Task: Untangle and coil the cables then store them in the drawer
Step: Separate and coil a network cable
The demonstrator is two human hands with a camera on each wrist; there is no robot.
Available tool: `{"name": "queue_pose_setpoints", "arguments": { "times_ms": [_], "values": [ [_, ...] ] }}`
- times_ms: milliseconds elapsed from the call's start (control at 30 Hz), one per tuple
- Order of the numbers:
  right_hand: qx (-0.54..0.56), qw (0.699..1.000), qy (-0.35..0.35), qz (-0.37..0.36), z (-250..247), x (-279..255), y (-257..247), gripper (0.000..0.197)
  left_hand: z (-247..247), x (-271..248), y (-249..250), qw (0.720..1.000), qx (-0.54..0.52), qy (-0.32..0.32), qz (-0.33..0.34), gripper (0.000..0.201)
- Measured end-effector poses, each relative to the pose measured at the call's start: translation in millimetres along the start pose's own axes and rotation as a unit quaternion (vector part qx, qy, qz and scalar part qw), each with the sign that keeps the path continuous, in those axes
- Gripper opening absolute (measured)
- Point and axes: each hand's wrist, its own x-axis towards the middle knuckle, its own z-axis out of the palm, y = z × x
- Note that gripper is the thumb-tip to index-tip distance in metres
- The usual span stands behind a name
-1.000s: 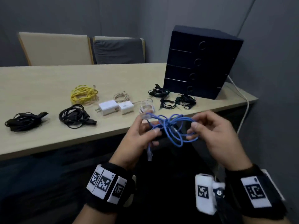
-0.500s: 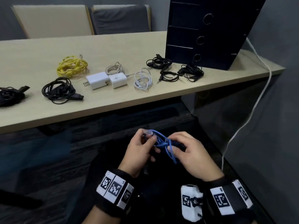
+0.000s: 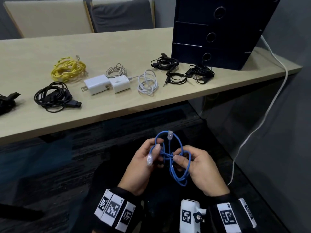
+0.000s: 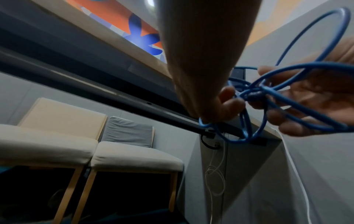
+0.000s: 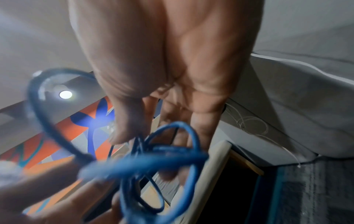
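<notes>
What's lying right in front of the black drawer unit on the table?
Three small black cable bundles lie before the drawer unit. Its drawers look shut, so their contents are hidden.

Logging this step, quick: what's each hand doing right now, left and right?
Left hand: closed, pinching the blue cable beside its knot.
Right hand: closed, fingers curled round the same blue cable's loops.
</notes>
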Motion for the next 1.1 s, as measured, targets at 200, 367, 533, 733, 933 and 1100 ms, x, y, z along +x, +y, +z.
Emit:
{"name": "queue_pose_setpoints", "arguments": {
  "times_ms": [200, 367, 533, 733, 933, 1100],
  "values": [
    [0.125, 0.977, -0.164, 0.058, -9, -5, 2, 0.022, 7, 3, -4, 0.987, 0.123, 0.058, 0.083, 0.017],
    [0.050, 0.993, -0.099, 0.040, 4, -1, -1, 0.018, 16, -2, -1, 0.970, 0.210, 0.048, 0.110, 0.015],
    [0.068, 0.996, -0.053, -0.016, 15, -1, -1, 0.027, 9, 7, -5, 0.959, 0.260, 0.031, 0.110, 0.012],
    [0.153, 0.986, 0.056, 0.021, -1, 3, 3, 0.018, 1, 5, -16, 0.976, 0.184, -0.120, -0.012, 0.025],
    [0.151, 0.985, 0.080, 0.029, -2, 5, 9, 0.024, 8, 6, -10, 0.993, 0.114, -0.039, 0.020, 0.008],
    [0.186, 0.981, 0.046, 0.035, 2, 3, 8, 0.011, 12, 7, -1, 0.993, 0.104, -0.035, 0.033, 0.009]
  ]
}}
